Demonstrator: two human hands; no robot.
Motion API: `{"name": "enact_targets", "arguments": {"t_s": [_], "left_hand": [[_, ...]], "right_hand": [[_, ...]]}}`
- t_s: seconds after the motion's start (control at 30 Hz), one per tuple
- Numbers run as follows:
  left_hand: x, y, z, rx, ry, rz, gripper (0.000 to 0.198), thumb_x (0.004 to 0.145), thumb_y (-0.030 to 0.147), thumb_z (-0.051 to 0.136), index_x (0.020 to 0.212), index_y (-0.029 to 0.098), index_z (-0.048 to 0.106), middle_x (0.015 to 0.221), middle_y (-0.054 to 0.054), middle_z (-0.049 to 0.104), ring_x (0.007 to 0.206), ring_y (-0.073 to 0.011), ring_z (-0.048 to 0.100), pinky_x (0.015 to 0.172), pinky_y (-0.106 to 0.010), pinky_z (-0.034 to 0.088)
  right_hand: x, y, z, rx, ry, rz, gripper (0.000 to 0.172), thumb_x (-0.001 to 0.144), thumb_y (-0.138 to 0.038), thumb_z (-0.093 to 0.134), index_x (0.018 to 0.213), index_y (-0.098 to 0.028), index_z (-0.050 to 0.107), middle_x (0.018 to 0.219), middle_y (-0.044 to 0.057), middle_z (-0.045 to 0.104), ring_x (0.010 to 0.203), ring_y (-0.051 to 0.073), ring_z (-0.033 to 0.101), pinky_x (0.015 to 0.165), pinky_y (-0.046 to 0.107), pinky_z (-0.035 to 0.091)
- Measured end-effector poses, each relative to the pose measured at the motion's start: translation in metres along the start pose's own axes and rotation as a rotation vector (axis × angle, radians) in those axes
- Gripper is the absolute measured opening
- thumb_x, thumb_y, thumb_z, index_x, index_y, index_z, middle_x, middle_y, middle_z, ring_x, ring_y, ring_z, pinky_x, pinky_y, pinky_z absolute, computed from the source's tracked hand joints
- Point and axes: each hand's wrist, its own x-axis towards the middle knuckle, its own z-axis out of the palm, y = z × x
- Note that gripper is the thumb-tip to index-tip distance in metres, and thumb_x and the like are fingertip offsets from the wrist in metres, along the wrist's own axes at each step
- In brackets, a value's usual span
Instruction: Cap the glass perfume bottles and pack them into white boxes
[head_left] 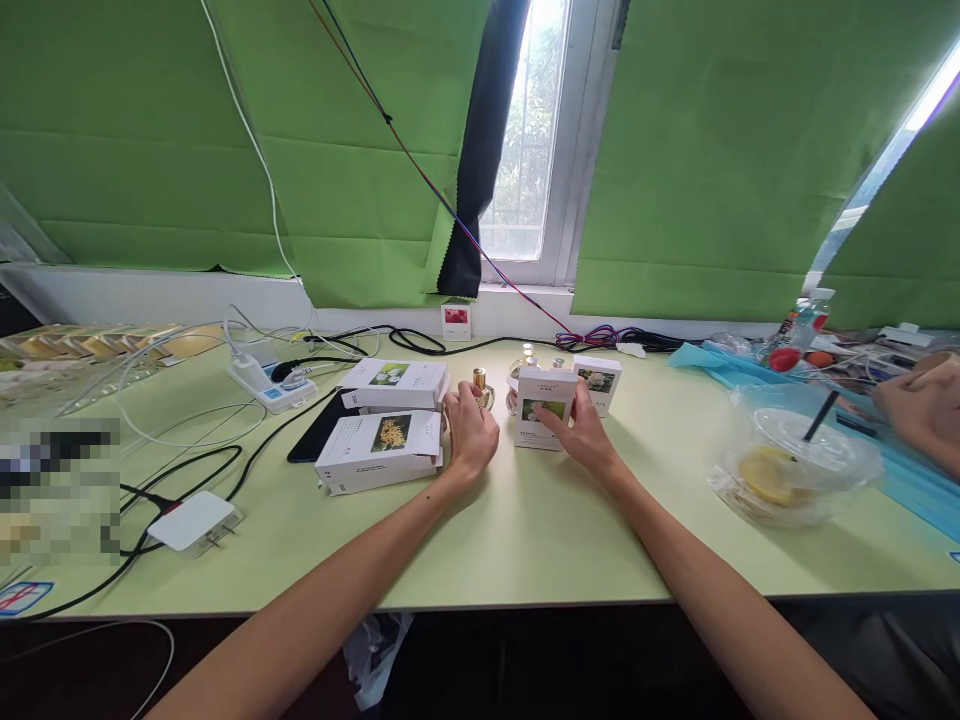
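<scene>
My left hand (472,437) is closed, its fingers curled round the side of a small glass perfume bottle (487,397) with a gold cap; the hand hides part of it. My right hand (587,437) grips an upright white box (537,434) printed with a white-flower picture, thumb across its front and fingers at its right edge. Behind that box, several more bottles (528,352) show only in part. Another white box (604,382) stands just behind my right hand. Left of my left hand lie two white cartons, the nearer one (352,452) with a yellow-flower picture, the farther one (416,374) with white flowers.
A dark phone (311,440) lies partly under the cartons. A power strip (274,388), cables and a white charger (196,522) occupy the left. At right stand a bagged drink cup (784,465) and a blue sheet (911,490); another person's hand (919,410) is beyond. A small card box (456,322) stands by the wall.
</scene>
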Motion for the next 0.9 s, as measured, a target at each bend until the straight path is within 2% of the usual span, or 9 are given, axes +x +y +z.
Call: {"name": "enact_targets", "arguments": {"t_s": [0.3,0.67,0.9], "left_hand": [[-0.003,0.007,-0.003,-0.067,-0.044,0.031,0.033,0.074,0.0,0.052,0.098,0.022,0.05,0.106,-0.009,0.046,0.113,-0.0284,0.051,0.102,-0.045,0.044],[-0.008,0.013,-0.004,-0.111,-0.103,0.031,0.039,0.078,0.01,0.056,0.115,0.019,0.054,0.121,-0.015,0.044,0.126,-0.0304,0.049,0.106,-0.047,0.045],[-0.009,0.014,-0.004,-0.108,-0.124,0.017,0.044,0.077,0.011,0.057,0.121,0.017,0.054,0.124,-0.017,0.045,0.125,-0.0316,0.051,0.104,-0.047,0.048]], "right_hand": [[-0.001,0.002,0.001,0.04,-0.055,0.027,0.055,0.079,-0.038,0.073,0.124,-0.025,0.045,0.117,0.009,0.072,0.108,0.027,0.069,0.089,0.043,0.057],[0.0,0.01,0.0,-0.024,-0.052,0.024,0.058,0.078,-0.036,0.074,0.126,-0.025,0.045,0.117,0.008,0.074,0.112,0.028,0.069,0.093,0.044,0.056],[0.0,0.009,0.001,-0.003,-0.058,0.015,0.058,0.077,-0.037,0.074,0.126,-0.024,0.044,0.12,0.009,0.072,0.109,0.027,0.069,0.091,0.043,0.057]]}}
